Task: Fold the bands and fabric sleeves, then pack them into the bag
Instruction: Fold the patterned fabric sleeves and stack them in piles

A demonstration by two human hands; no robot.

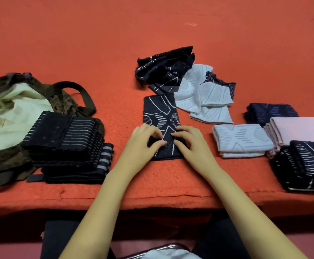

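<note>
Black sleeve (160, 113), 1, pinched by left hand (143, 142), right hand (189, 142).

Orange felt table cover (152, 34) lies under the grip; 1 pale thread (190, 24) far beyond it; chrome chair rim (163, 247) nearer the viewer.

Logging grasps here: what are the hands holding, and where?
The left hand and right hand each pinch the near half of the black sleeve.

no readable text, label, brand or number is showing; the black knitted fabric sleeve with white lines (160, 113) is carrying only a pattern.
</note>
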